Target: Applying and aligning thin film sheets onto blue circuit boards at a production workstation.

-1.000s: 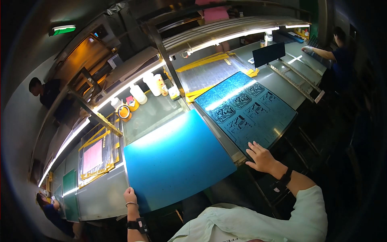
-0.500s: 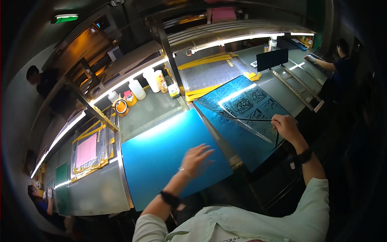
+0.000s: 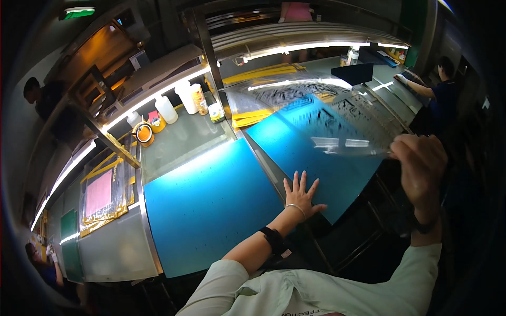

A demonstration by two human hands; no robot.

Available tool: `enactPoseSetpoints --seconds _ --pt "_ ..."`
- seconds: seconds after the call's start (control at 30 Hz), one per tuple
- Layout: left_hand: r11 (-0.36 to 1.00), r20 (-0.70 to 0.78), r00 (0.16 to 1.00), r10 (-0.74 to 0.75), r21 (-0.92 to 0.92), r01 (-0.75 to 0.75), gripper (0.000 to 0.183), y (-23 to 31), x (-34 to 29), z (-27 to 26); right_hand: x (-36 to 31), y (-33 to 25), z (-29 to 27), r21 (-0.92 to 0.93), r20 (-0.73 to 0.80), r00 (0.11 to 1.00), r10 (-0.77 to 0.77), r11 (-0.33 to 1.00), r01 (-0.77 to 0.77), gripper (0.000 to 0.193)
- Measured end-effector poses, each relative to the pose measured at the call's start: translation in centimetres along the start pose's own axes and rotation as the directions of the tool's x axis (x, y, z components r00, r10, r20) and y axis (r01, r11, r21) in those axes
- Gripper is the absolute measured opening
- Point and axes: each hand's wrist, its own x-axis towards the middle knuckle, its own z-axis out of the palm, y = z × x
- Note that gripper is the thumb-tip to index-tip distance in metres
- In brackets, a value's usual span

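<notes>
Between the fingers of my right hand [image 3: 421, 166] is the near right corner of a clear film sheet [image 3: 337, 113] printed with black circuit patterns. The film is raised and curved, blurred by motion, and hangs above the right blue panel [image 3: 342, 179]. My left hand [image 3: 300, 196] lies flat with fingers spread on the near left part of that panel. Left of it, a second blue panel [image 3: 205, 210] lies on the worktop, its surface dotted with small dark marks.
White bottles [image 3: 166, 109] and an orange-rimmed tin [image 3: 143, 134] stand behind the left panel. Yellow-taped clear sheets [image 3: 253, 117] lie at the back. A dark upright panel [image 3: 352, 75] stands beyond the film. Co-workers are at far right [image 3: 445, 89] and left [image 3: 47, 105].
My right hand has lifted the film off the right panel, moving right and nearer. My left hand has moved right from above the left panel and come down on the right one.
</notes>
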Motion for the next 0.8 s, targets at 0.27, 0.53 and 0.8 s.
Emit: enactPoseSetpoints --seconds 0.27,0.53,0.8 --pt "-0.037 -0.125 0.992 -0.020 -0.991 -0.126 0.051 -11.4 -6.4 4.4 -15.4 0.8 3.4 0.495 0.278 0.776 0.566 0.608 -0.621 0.016" --pt "-0.124 0.426 0.811 -0.401 -0.902 0.413 0.040 -14.7 -20.7 -5.0 -26.0 -8.5 12.3 0.463 0.776 -0.116 0.620 -0.686 -0.561 0.030" --pt "0.351 -0.171 0.493 -0.853 -0.887 0.299 0.018 -18.0 -33.8 -4.1 -18.9 -17.1 15.4 0.459 0.857 0.243 0.454 -0.462 -0.759 0.018"
